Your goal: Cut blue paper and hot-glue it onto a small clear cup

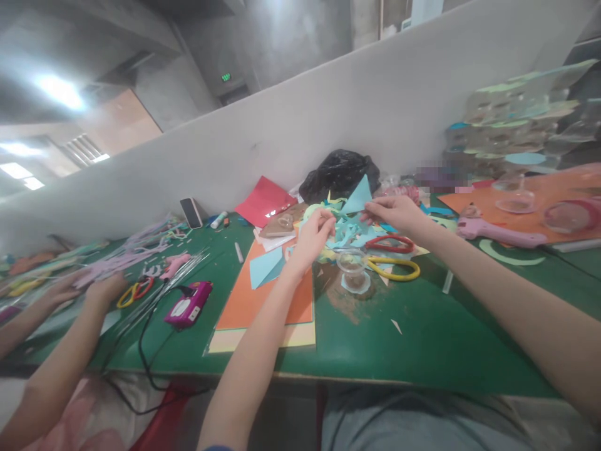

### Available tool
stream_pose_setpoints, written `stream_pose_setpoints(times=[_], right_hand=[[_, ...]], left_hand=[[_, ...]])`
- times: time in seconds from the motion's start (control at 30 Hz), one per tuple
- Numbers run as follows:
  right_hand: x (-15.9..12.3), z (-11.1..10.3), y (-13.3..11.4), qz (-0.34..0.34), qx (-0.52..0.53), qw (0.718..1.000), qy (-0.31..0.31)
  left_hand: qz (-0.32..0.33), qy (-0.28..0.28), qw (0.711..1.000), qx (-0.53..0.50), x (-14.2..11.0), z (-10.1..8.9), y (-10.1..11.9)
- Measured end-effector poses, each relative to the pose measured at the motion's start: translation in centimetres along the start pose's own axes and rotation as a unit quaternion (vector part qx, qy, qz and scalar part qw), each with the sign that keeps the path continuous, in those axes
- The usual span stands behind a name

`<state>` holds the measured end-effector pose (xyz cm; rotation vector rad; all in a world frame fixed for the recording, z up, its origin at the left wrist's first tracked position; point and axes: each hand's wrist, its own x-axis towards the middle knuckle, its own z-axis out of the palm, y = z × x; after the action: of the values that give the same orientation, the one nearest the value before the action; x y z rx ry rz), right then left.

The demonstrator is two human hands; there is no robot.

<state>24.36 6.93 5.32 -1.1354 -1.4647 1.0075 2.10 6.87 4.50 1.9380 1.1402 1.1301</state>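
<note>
Pinched by its corner, a light blue paper triangle [358, 196] stands raised in the fingers of my right hand [395, 212]. My left hand [315, 237] is beside it with the fingers curled together; what they hold, if anything, is hidden. Beneath both hands lies a heap of light blue and yellow-green paper scraps [352, 233]. Another folded light blue paper [267, 268] rests on the orange sheets [253, 307] left of my left hand. Scissors with a red handle [389, 243] and a yellow handle [401, 269] lie below my right hand, near a clear plastic cup [354, 269].
A pink glue gun [504, 234] lies at right, before stacked clear containers [516, 125]. A black plastic bag [340, 174] and red paper [265, 202] sit against the partition. At left are a purple box with a cable [190, 305] and a co-worker's hands [106, 288].
</note>
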Motion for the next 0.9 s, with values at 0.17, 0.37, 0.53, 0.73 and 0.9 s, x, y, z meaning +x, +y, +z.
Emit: stream_pose_setpoints(times=[0.17,0.37,0.53,0.73,0.9], right_hand=[[0.5,-0.8,0.9,0.013,0.023,1.000,0.010],[-0.2,0.9,1.2,0.008,-0.025,0.997,-0.072],[-0.9,1.8,0.6,-0.038,-0.061,0.988,-0.137],[-1.1,1.5,0.3,-0.066,-0.328,0.937,-0.100],[-2.3,1.2,0.4,-0.005,-0.616,0.778,-0.123]], left_hand=[[0.010,0.051,0.996,0.066,0.1,-0.8,-1.1],[0.044,0.068,0.992,0.101,-0.3,0.2,-0.5],[0.010,0.022,0.995,0.099,-0.7,1.4,1.1],[-0.021,0.046,0.995,0.083,-0.4,0.9,1.1],[-0.043,0.094,0.994,0.037,0.2,0.4,-0.3]])
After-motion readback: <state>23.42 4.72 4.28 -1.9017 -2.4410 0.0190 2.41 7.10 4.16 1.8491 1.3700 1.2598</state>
